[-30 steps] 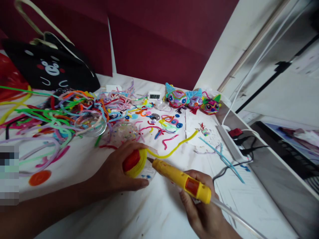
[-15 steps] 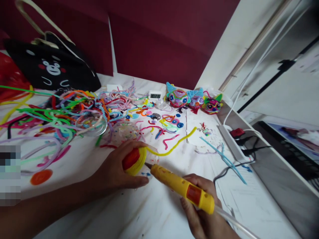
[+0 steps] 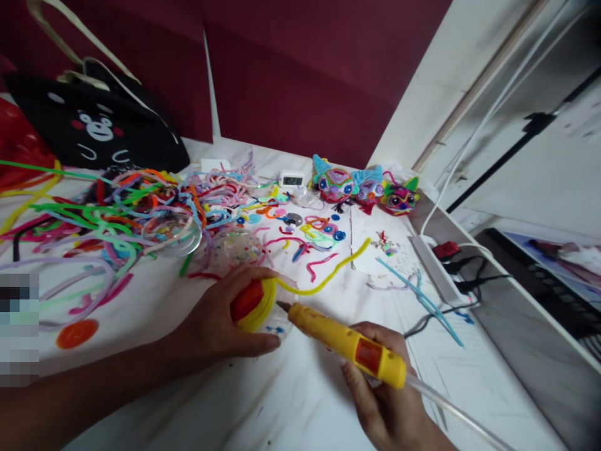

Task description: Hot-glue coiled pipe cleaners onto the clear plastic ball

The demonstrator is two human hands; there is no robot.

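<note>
My left hand [image 3: 216, 316] is wrapped round a clear plastic ball half [image 3: 285, 299] partly covered with coiled red and yellow pipe cleaner [image 3: 263, 308]. A loose yellow tail [image 3: 328, 279] runs from the coil up to the right across the table. My right hand [image 3: 387, 391] grips a yellow hot glue gun [image 3: 345, 341] with a clear glue stick [image 3: 451, 407] out of its back. The gun's dark nozzle points at the ball's right side, a small gap from the yellow coil. My palm hides the ball's left side.
A tangle of colourful pipe cleaners [image 3: 122, 213] covers the left. Finished creature ornaments [image 3: 335, 185] stand at the back beside a small digital clock [image 3: 292, 180]. A power strip [image 3: 441, 275] with cords lies right. Blue pipe cleaners [image 3: 427, 307] lie near it. A black bag [image 3: 94, 125] stands back left.
The glue gun has drawn back slightly to the right and up, so its nozzle is farther from the yellow coil. My left hand and the ball have hardly moved.
</note>
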